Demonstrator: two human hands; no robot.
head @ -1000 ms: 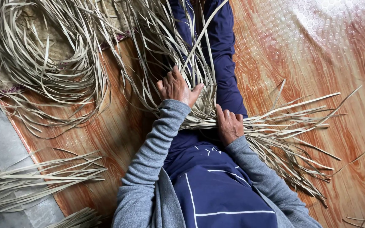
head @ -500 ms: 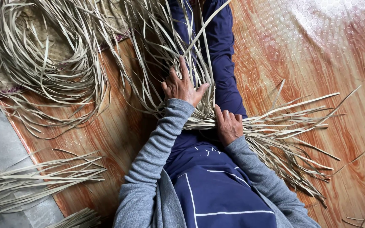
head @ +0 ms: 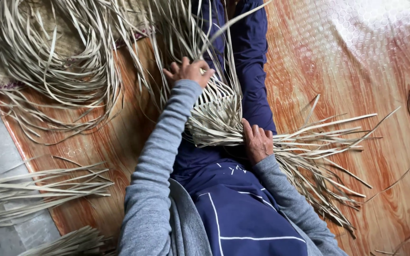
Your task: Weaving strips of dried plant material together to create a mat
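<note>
A piece of weaving made of pale dried leaf strips (head: 217,111) lies across my lap and my blue trousers (head: 252,76). My left hand (head: 188,71) is stretched forward past it and pinches one long strip that rises to the upper right. My right hand (head: 258,141) lies flat on the near edge of the woven part, pressing the strips down. Loose strip ends (head: 319,142) fan out to the right over the floor.
A large tangle of loose strips (head: 58,71) covers a woven mat at upper left. More bundles (head: 39,189) lie at lower left beside a grey floor strip. The wood-patterned floor covering (head: 371,85) stretches right, with a few stray strips on it.
My left hand has lifted off the weaving and reached forward, closing its fingers on a single strip. My right hand has stayed in place on the weaving.
</note>
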